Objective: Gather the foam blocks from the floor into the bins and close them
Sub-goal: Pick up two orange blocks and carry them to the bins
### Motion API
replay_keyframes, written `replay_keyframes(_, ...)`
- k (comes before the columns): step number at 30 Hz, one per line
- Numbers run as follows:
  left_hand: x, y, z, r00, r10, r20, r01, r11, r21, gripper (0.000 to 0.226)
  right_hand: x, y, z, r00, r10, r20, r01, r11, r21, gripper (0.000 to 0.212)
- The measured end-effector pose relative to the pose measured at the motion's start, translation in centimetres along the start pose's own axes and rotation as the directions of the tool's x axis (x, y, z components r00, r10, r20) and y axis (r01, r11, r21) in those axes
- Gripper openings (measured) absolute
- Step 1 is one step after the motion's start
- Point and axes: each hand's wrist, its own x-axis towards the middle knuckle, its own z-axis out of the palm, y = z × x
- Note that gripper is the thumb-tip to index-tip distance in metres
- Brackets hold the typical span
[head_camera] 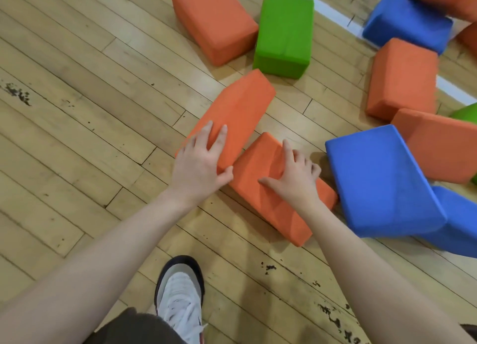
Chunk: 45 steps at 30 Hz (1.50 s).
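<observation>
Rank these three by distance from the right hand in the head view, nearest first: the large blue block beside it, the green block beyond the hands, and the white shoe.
1. Large blue block: just right of the right hand.
2. Green block: farther up the floor, beyond both hands.
3. White shoe: near the bottom edge, below the left forearm.

The last two are close.

Left hand [200,160] and right hand [294,174] each rest on an orange block [240,111], [271,196].
</observation>
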Motion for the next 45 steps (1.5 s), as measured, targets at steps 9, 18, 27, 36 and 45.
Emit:
replay_keyframes(9,-6.6,0.2,-0.5,0.975,-0.217,-0.052,0.208,0.967,-0.146,0.08,-3.0,-0.6,-1.4,0.944,-0.276,-0.18,0.263,0.96,-0.092,0.063)
replay_keyframes(18,-6.7,0.4,0.0,0.958,-0.287,0.004,0.287,0.958,-0.002,0.082,-3.7,0.1,-4.7,0.861,-0.456,0.227,0.456,0.888,0.053,0.06)
replay_keyframes(27,-4.0,1.7,-4.2,0.975,-0.205,-0.086,0.202,0.978,-0.044,0.065,-4.8,-1.1,-5.9,0.94,-0.34,0.036,0.334,0.935,0.117,0.057)
replay_keyframes(36,-3.0,9.6,-19.9,0.956,-0.282,-0.084,0.281,0.959,-0.028,0.062,-8.9,-7.2,-21.9,0.988,-0.055,-0.147,0.084,0.976,0.201,0.058)
replay_keyframes(45,-8.1,20.9,-39.4,0.901,-0.432,-0.051,0.422,0.896,-0.135,0.062,-18.5,-11.5,-42.6,0.994,-0.029,-0.101,0.051,0.974,0.22,0.061)
